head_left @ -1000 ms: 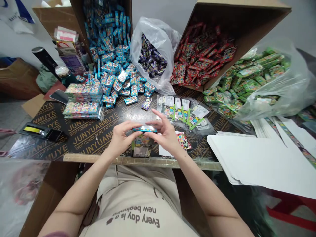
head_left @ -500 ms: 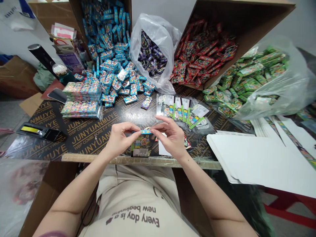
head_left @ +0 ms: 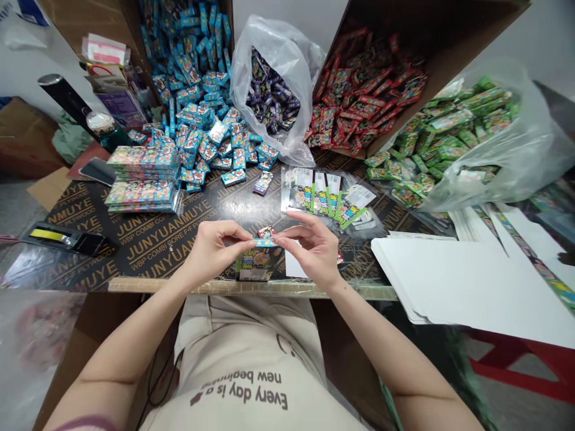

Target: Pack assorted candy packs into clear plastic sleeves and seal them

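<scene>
A small blue box is pinched between my left hand and my right hand, fingertips closed at its two ends. Just below it, near the table's front edge, is a dark printed packet with green and yellow lettering; whether the box touches it I cannot tell. Behind the blue box shows a small red packet. Under my right hand lies a white card, and part of another red packet peeks out beside the wrist.
Blue boxes spill from a carton at the back left. A plastic bag holds purple packets. Red packets fill another carton; green ones fill a bag at right. Wrapped stacks, printed sleeves and white sheets lie around.
The view has shifted slightly. The red packet behind the blue box shows more clearly now, while both hands keep their pinch on the box.
</scene>
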The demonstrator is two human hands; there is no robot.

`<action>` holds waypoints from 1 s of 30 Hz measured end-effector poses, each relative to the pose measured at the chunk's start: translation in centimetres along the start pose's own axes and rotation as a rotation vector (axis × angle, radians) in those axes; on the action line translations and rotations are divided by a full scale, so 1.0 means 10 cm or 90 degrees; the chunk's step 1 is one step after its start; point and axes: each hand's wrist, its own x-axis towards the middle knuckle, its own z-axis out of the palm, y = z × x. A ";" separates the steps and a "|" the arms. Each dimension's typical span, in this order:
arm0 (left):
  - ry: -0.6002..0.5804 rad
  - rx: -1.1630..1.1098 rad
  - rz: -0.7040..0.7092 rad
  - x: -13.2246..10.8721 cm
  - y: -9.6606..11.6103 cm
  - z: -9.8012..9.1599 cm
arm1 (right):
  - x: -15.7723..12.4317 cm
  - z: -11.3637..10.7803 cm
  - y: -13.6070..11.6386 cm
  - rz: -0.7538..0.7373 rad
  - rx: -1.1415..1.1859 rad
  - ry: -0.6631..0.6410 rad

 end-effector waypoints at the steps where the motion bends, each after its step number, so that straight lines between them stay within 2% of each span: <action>1: -0.002 0.006 -0.004 0.00 0.01 0.00 | 0.02 -0.01 -0.01 0.022 0.014 -0.008; 6: 0.011 0.059 0.080 -0.03 0.07 0.00 | 0.03 -0.05 -0.01 0.005 -0.004 -0.014; 13: -0.103 -0.117 -0.043 0.06 -0.07 -0.12 | 0.00 -0.05 -0.03 -0.039 -0.058 -0.032; 16: -0.131 -0.138 -0.029 0.14 -0.12 -0.16 | 0.01 -0.06 -0.05 -0.049 -0.099 -0.038; 21: -0.137 -0.110 0.003 0.17 -0.10 -0.15 | 0.08 -0.09 -0.03 0.019 -0.062 -0.067; 26: -0.060 0.027 0.141 0.07 -0.06 -0.11 | 0.09 -0.11 -0.05 -0.096 -0.158 -0.058; 30: -0.049 0.064 0.200 0.05 -0.09 -0.10 | 0.04 -0.11 -0.04 -0.208 -0.222 -0.074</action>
